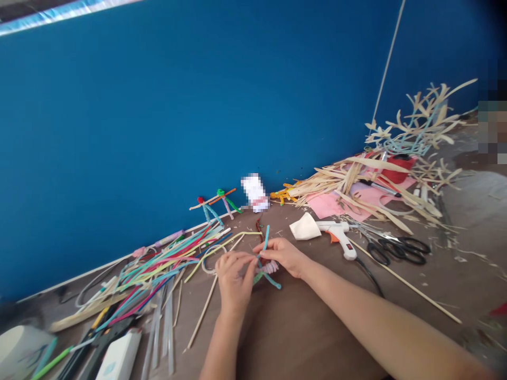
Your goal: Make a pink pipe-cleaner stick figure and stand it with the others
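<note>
A blue wall (198,105) backs the brown bench (301,327). On the bench's far right lies a heap of pale dried strips (380,184) over pink paper (328,203); to the left spreads a pile of coloured pipe cleaners (158,269). Black scissors (398,249) and a white glue gun (340,235) lie right of centre, near the right hand. Two small stick figures (216,205) lean against the wall. The left hand (233,279) and right hand (283,256) meet mid-bench, each grip pinched narrow on a light blue pipe cleaner (266,237). Its long axis stands nearly upright, free end pointing up toward the wall, lower end bending right onto the bench.
</note>
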`<state>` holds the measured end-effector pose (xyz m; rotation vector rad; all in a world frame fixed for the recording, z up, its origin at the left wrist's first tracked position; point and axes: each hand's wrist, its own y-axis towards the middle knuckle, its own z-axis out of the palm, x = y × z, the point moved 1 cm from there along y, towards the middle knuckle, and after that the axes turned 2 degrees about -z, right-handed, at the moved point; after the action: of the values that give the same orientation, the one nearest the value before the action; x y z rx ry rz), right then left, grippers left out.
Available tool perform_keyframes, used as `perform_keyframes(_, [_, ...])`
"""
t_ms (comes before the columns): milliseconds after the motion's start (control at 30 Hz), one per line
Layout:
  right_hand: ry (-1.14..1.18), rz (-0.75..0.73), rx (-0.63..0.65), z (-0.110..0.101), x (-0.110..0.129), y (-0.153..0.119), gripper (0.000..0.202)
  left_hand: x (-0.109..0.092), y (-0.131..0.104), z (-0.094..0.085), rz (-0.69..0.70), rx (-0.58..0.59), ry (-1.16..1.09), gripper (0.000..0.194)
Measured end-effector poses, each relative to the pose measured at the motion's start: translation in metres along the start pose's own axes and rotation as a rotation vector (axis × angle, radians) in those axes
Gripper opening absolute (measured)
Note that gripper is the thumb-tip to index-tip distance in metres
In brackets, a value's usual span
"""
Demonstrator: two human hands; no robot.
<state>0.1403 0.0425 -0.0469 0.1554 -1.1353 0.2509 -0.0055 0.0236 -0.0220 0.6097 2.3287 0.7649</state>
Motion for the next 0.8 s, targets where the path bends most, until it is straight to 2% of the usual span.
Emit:
perform_keyframes(100, [0.009, -0.002, 0.002, 0.002, 0.0, -0.001, 0.027, -0.007, 0.0, 0.0, 0.058, 0.003, 0.102, 0.011])
perform_keyframes(267, [-0.046, 0.004, -0.031, 0.005, -0.001, -0.002, 0.027, -0.01, 0.0, 0.0, 0.068, -0.026, 0.175, 0.009])
perform_keyframes(533, [-0.076, -0.044, -0.037, 0.009, 0.0, -0.004, 0.025, -0.014, -0.001, 0.0, 0.073, -0.087, 0.216, 0.007])
perform_keyframes(800, [0.067, 0.036, 0.01, 0.01, -0.003, -0.005, 0.034, -0.006, -0.002, 0.004, 0.01, -0.125, 0.141, 0.005])
